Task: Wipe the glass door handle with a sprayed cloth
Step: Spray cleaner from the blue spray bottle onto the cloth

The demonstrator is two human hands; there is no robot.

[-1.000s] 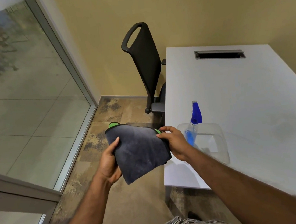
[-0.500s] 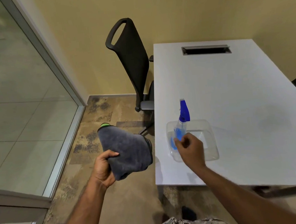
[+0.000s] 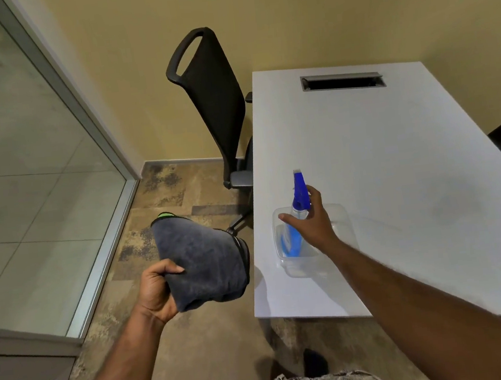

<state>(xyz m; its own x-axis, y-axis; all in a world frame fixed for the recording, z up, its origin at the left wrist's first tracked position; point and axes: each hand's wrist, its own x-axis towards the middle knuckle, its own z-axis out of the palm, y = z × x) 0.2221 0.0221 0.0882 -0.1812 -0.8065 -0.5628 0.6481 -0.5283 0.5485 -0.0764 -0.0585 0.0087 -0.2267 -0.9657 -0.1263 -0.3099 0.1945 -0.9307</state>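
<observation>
My left hand (image 3: 157, 289) grips a folded dark grey cloth (image 3: 202, 263) with a green edge, held over the floor left of the table. A spray bottle (image 3: 300, 189) with a blue head and blue liquid stands in a clear plastic tray (image 3: 341, 211) near the table's front left corner. My right hand (image 3: 311, 223) is spread around the bottle's neck, thumb to its left and fingers to its right, not visibly closed on it. The glass door's handle is out of view.
A white table (image 3: 394, 159) with a cable slot (image 3: 342, 81) fills the right. A black office chair (image 3: 213, 101) stands against the yellow wall beside it. A glass wall with an aluminium frame (image 3: 88, 126) runs along the left. The floor is patterned carpet.
My right hand let go of the cloth and moved right to the spray bottle. My left hand alone now holds the cloth.
</observation>
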